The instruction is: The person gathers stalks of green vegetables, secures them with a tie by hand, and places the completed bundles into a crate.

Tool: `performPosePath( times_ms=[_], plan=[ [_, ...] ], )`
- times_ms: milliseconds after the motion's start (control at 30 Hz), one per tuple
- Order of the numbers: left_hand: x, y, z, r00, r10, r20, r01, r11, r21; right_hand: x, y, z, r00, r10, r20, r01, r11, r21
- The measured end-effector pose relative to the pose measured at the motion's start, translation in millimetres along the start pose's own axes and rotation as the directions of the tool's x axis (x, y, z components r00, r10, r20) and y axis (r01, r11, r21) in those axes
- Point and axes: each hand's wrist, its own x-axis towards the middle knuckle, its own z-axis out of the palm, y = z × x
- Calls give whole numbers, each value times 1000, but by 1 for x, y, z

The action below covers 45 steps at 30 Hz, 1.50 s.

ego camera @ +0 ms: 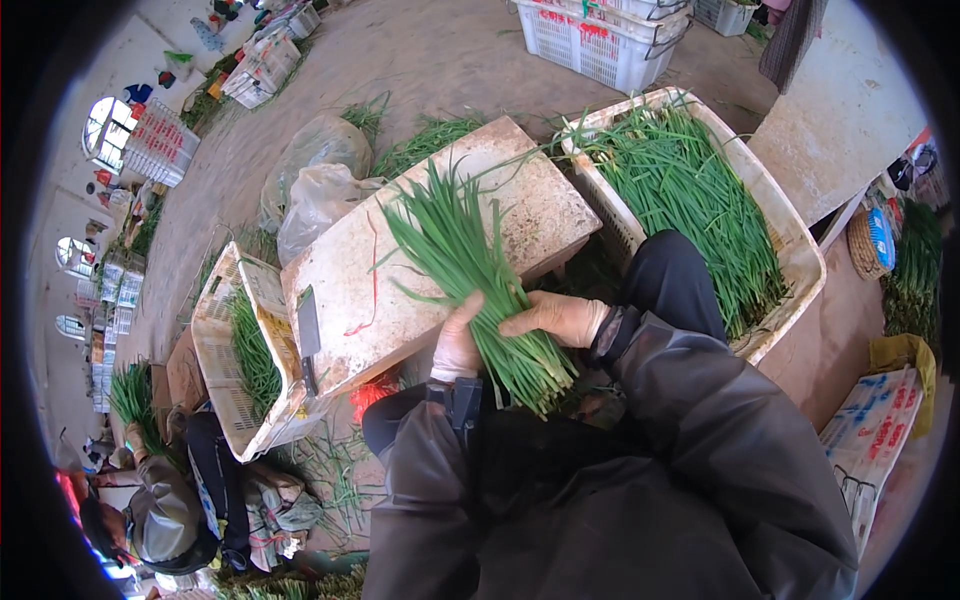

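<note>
Both my hands, in pale gloves, hold a thick bunch of long green garlic chives (457, 247) above my lap. My left hand (459, 337) wraps the bunch from the left side. From the right, my right hand (551, 316) grips it, thumb lying across the stems. The leaf tips reach over a worn white board (420, 255), while the pale cut ends point down toward me. A cleaver (308, 330) with a dark handle lies at the board's left end. A thin red tie (373, 262) rests on the board.
To the right stands a white plastic crate (806, 270) full of chives. Another white crate (214, 337) with chives touches the board's left end. Clear plastic bags (322, 195) lie behind the board. A co-worker (161, 510) sits at lower left holding greens. Stacked crates (592, 45) stand farther back.
</note>
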Motion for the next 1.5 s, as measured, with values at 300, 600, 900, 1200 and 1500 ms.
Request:
performPosePath(
  times_ms=[300, 600, 900, 1200, 1500],
  plan=[
    [14, 19, 18, 913, 392, -112, -323, 863, 389, 24, -40, -3, 882, -450, 141, 430, 642, -635],
    [27, 67, 46, 811, 583, 58, -375, 439, 816, 67, -95, -14, 793, -578, 193, 428, 303, -851],
    [52, 69, 8, 838, 528, 139, -314, 258, 914, 123, -64, -71, 824, -559, 93, 357, 383, -852],
    [58, 72, 26, 805, 591, -45, -377, 570, 730, 105, -86, -53, 852, -522, 51, 269, 351, -897],
    [61, 72, 17, 831, 551, -79, -332, 605, 724, 112, -74, -61, 892, -450, 26, 110, 161, -981]
  ],
)
